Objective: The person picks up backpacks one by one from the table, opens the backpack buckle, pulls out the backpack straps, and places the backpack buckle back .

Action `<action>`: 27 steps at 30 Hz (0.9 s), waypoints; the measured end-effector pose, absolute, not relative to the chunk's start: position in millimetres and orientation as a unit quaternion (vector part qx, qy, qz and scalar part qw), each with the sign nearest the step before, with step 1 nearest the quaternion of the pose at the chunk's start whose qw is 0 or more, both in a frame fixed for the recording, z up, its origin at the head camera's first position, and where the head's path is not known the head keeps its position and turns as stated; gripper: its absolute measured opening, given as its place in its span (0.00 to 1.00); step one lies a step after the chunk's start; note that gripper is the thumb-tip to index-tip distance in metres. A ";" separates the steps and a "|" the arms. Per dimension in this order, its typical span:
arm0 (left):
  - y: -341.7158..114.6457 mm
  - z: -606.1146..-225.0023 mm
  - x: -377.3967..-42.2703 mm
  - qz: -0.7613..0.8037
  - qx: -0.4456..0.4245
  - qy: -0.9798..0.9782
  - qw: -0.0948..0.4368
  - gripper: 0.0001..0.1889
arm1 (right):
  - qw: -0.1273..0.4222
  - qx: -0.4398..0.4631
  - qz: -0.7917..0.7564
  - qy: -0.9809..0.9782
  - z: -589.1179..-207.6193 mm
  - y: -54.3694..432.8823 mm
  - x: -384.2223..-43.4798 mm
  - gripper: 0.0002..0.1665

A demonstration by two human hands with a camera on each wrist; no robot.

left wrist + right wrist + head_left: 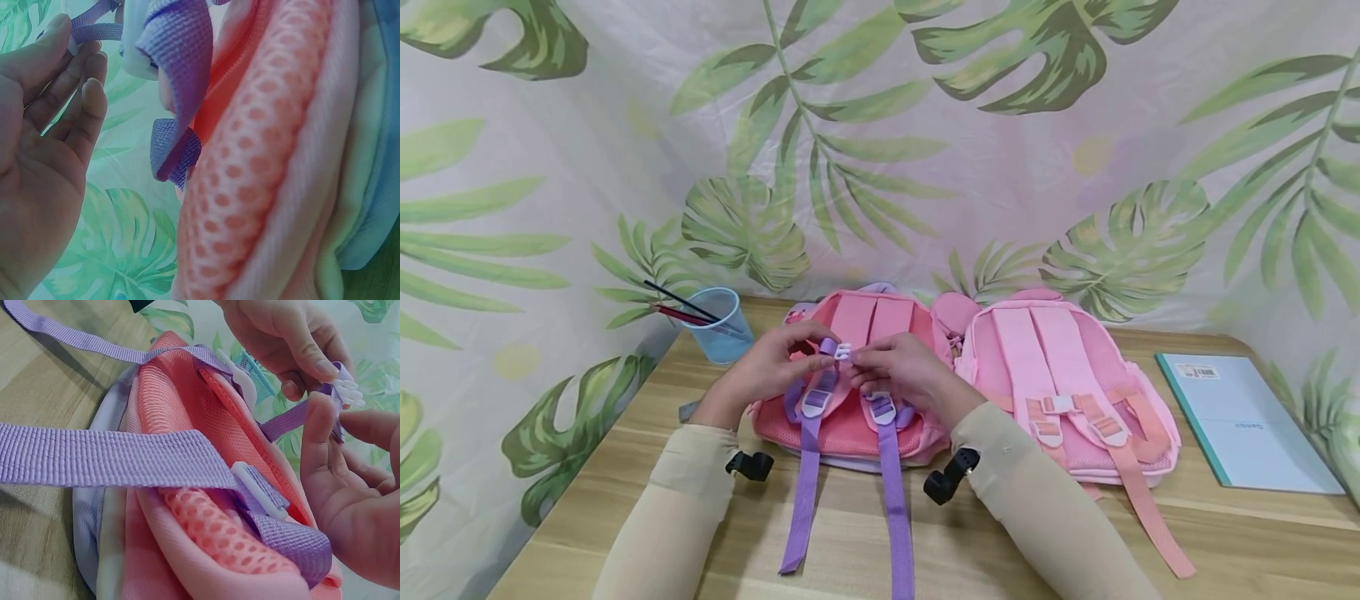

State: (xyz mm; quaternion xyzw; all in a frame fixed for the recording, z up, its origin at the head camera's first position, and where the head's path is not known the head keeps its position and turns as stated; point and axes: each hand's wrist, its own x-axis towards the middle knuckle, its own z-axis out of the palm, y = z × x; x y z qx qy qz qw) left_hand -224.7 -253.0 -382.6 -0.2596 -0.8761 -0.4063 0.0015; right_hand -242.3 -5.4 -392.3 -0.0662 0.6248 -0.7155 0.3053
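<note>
A coral-pink backpack (850, 425) lies strap side up on the wooden table (587, 475), its two long purple straps (895, 508) trailing toward me. Both hands meet over its upper middle at a small white buckle (843, 352) on a short purple chest strap. My left hand (772, 367) pinches the purple strap beside the buckle (345, 390). From the other side my right hand (898, 369) pinches the buckle, thumb and fingers (320, 422) closed on it. In the left wrist view, my left hand (47, 131) holds purple webbing (94, 28) next to the mesh back panel (250, 175).
A second, lighter pink backpack (1067, 383) with pink straps lies right of the first. A blue cup (718, 327) with pencils stands at the back left. A pale blue notebook (1243, 421) lies far right. A leaf-print cloth hangs behind the table.
</note>
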 end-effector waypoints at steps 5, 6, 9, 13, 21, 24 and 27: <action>-253.0 -383.2 -225.5 -0.409 -0.259 -0.875 0.001 0.12 | 0.313 -0.058 -0.716 0.621 -393.0 -2.5 -241.4 0.18; -253.0 -383.5 -225.8 -0.409 -0.260 -0.875 0.000 0.12 | 0.313 -0.060 -0.716 0.621 -393.1 -2.5 -241.3 0.18; -252.6 -384.0 -226.5 -0.411 -0.264 -0.872 0.000 0.12 | 0.308 -0.068 -0.717 0.621 -393.8 -3.1 -241.4 0.18; -251.8 -385.0 -226.9 -0.418 -0.276 -0.866 0.004 0.11 | 0.304 -0.074 -0.718 0.621 -393.2 -4.6 -241.2 0.18; -248.1 -384.8 -226.5 -0.418 -0.278 -0.865 0.003 0.10 | 0.308 -0.069 -0.725 0.613 -390.2 -7.2 -240.7 0.17; -247.3 -383.8 -225.8 -0.411 -0.279 -0.868 0.002 0.10 | 0.313 -0.058 -0.728 0.607 -388.7 -7.3 -239.9 0.18; -247.4 -382.6 -225.1 -0.401 -0.282 -0.872 0.001 0.10 | 0.317 -0.050 -0.726 0.609 -386.7 -7.5 -238.8 0.19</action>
